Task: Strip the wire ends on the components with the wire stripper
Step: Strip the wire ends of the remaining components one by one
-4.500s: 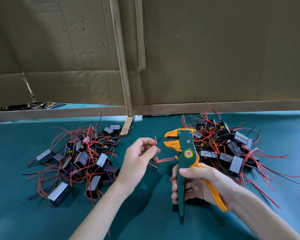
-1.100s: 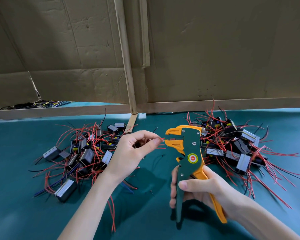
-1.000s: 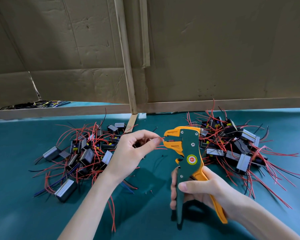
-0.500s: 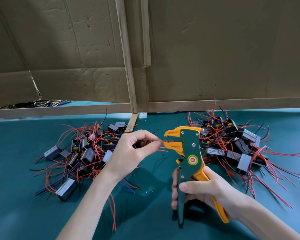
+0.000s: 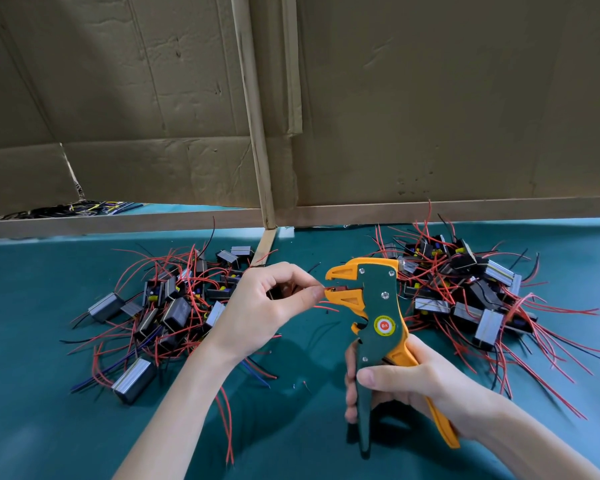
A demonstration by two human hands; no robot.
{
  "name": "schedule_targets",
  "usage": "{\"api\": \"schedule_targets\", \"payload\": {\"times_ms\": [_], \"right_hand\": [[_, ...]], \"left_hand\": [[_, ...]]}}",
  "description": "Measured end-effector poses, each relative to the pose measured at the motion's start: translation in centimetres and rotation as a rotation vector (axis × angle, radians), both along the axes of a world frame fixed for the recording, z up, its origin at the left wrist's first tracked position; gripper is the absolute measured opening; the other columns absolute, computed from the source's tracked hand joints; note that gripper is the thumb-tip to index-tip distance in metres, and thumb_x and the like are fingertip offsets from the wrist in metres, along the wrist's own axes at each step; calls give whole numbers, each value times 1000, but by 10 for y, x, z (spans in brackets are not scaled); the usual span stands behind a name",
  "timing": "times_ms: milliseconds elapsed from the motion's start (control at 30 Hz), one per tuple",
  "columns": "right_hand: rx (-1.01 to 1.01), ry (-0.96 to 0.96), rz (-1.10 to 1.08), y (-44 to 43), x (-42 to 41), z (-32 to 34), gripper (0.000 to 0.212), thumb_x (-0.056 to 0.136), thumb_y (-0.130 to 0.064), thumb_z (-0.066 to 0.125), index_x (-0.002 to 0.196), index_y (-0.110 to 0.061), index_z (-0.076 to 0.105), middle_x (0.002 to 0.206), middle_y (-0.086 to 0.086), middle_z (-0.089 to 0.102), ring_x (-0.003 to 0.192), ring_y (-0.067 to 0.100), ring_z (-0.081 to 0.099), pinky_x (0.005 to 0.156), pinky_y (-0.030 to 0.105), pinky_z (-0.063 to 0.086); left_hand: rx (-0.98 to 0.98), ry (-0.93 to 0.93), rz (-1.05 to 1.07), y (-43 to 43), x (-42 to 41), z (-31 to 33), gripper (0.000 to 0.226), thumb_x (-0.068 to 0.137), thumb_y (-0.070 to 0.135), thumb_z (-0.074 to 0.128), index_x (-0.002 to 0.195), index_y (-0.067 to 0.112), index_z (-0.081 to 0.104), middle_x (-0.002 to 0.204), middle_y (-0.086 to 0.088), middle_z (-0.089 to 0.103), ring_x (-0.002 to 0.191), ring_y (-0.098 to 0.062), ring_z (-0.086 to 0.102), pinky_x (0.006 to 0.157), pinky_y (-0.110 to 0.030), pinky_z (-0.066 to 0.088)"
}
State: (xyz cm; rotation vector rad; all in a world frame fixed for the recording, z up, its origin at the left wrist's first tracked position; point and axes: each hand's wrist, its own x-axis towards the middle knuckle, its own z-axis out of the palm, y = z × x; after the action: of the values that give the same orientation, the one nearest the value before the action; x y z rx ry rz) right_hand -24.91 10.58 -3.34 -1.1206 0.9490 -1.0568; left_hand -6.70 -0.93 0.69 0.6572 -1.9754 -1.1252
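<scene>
My right hand (image 5: 406, 386) grips the two handles of the green and orange wire stripper (image 5: 374, 306), which stands upright with its orange jaws pointing left. My left hand (image 5: 267, 306) pinches a red wire between thumb and forefinger; the wire's end (image 5: 329, 290) lies between the jaws. A dark component sits inside the curled left hand, mostly hidden. More red wires hang down below my left wrist (image 5: 227, 424).
A pile of black and silver components with red wires (image 5: 167, 306) lies left on the green mat (image 5: 32, 427). A second such pile (image 5: 471, 296) lies right. Cardboard walls (image 5: 430, 98) and a wooden rail (image 5: 118, 221) close the back. Small wire scraps (image 5: 303, 384) lie near the middle.
Over 4.5 s my left hand has brought the red wire end to the stripper's jaws. In the last second the hands and the stripper have barely shifted.
</scene>
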Motion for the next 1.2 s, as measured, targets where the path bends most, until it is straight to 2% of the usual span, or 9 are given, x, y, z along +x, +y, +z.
{"api": "schedule_targets", "payload": {"times_ms": [133,233,333,600,733,833,1000,1100,1200], "right_hand": [[6,13,-15,2,1,2,17,74,-25,77,83,-13,68,80,22,66,75,39,67,69,41,56],[15,32,-54,4,3,4,19,70,-29,78,79,-16,68,76,23,65,69,39,66,64,40,55],[51,50,-133,5,5,2,40,62,-34,82,83,-7,61,70,24,63,61,37,64,58,39,54],[81,80,-251,8,15,-1,65,56,-39,82,93,2,49,58,21,58,47,31,57,51,35,51],[33,111,-447,3,23,-13,53,62,-37,76,85,2,48,47,16,47,33,24,42,40,26,40],[48,71,-365,2,21,-11,38,60,-37,79,75,-8,58,51,19,50,37,26,47,42,28,44],[18,-216,-130,-1,16,-7,27,63,-18,81,86,-6,72,79,27,63,73,41,65,70,46,56],[-37,-258,-171,-3,11,-8,27,68,-16,77,92,-5,71,83,27,63,77,43,65,74,49,56],[-103,-262,-337,-5,8,-10,19,70,-11,73,89,-6,72,82,28,64,76,45,66,71,46,57]], "left_hand": [[-15,-3,-10,-1,1,1,17,81,9,72,69,22,71,62,8,58,58,-11,42,55,-17,34],[-16,6,-21,0,1,1,11,80,17,73,70,23,72,63,9,59,58,-11,42,55,-17,34],[-19,21,-33,0,0,2,6,75,27,71,69,27,72,63,11,58,59,-11,42,55,-17,34],[-12,29,-51,0,2,2,7,76,26,71,73,20,72,62,12,59,58,-10,43,56,-19,35],[-16,-9,-15,-1,-2,-3,6,84,14,70,81,17,75,67,11,64,57,-7,49,56,-16,38],[34,4,-5,-2,-4,-7,9,86,11,69,82,16,76,69,-3,65,57,-14,49,55,-17,41],[42,-11,101,-10,-5,-17,11,86,16,70,80,23,76,66,8,63,57,-8,46,59,-19,39],[16,5,214,-13,-8,-22,17,86,15,69,80,29,76,81,10,70,67,-7,55,72,-34,47],[1,30,275,-11,-16,-23,18,88,14,67,84,29,75,81,14,70,70,-3,56,72,-25,45]]}}
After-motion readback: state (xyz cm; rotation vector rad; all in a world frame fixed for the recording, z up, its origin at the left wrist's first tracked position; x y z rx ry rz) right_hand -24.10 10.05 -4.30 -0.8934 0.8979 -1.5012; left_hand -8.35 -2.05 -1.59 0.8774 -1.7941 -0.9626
